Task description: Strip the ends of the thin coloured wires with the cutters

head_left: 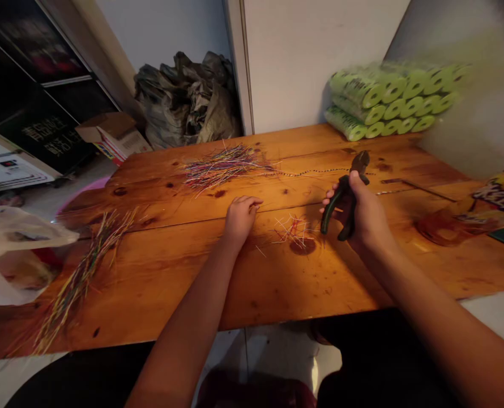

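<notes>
My right hand (364,218) is wrapped round a pair of pliers (338,205) with dark green handles. The pliers' dark metal head points up and away from me, and the handles stand slightly apart. My left hand (240,218) rests low over the wooden table with its fingers curled together; whatever they may pinch is too small to make out. Between the hands lies a small scatter of short red and white wire pieces (294,229). Farther back is a thick bundle of coloured wires (224,167). A thin twisted strand (307,171) runs from it toward the pliers.
Another wire bundle (86,272) lies at the left beside a white plastic bag (18,255). Green-wrapped rolls (388,102) are stacked at the back right. An orange transparent object (439,226) and a yellow packet (500,195) sit at the right. A grey sack (184,105) stands behind.
</notes>
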The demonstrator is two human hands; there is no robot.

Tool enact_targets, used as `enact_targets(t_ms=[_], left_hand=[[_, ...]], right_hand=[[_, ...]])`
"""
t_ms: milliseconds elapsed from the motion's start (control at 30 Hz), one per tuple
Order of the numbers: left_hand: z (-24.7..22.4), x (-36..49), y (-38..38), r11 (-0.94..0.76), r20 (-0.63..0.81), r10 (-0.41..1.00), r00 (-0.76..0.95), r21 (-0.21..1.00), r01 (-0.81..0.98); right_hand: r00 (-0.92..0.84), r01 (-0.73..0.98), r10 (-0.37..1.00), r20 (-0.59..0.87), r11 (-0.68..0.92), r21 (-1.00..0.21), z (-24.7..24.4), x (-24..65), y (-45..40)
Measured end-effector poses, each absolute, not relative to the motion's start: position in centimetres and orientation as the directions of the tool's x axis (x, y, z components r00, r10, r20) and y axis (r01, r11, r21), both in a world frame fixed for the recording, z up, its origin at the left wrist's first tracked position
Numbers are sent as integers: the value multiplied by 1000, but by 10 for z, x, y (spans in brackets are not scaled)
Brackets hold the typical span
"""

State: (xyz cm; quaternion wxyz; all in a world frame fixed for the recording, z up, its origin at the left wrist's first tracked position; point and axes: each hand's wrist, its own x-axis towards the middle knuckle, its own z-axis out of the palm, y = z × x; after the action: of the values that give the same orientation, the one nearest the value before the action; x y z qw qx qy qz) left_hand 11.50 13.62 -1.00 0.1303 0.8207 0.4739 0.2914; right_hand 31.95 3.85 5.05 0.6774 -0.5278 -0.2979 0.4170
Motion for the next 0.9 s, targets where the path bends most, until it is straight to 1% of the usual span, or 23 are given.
enact_targets(t_ms=[100,167,267,367,433,600,900], left_hand=[[-7,111,132,-441,338,886,317,404,801],[-5,108,130,-400,329,900,286,360,843],[-1,107,128,-346,293,924,246,366,864],[3,109,126,-289,237,949,209,385,876],[6,110,125,-269,223,955,198,359,893],[10,109,123,-343,227,931,287,271,899],[8,100,126,-388,231,915,332,270,881]], right_hand=[[484,-334,873,-59,122,-935,52,327,38],[478,-380,872,-104,99,-920,55,331,37],[442,-412,885,-150,52,-910,59,335,35],[418,-419,897,-142,52,-907,60,338,34],[415,-427,900,-133,63,-902,59,341,34],[440,-449,885,-152,70,-891,57,345,34],[431,-458,884,-182,41,-888,56,343,31]])
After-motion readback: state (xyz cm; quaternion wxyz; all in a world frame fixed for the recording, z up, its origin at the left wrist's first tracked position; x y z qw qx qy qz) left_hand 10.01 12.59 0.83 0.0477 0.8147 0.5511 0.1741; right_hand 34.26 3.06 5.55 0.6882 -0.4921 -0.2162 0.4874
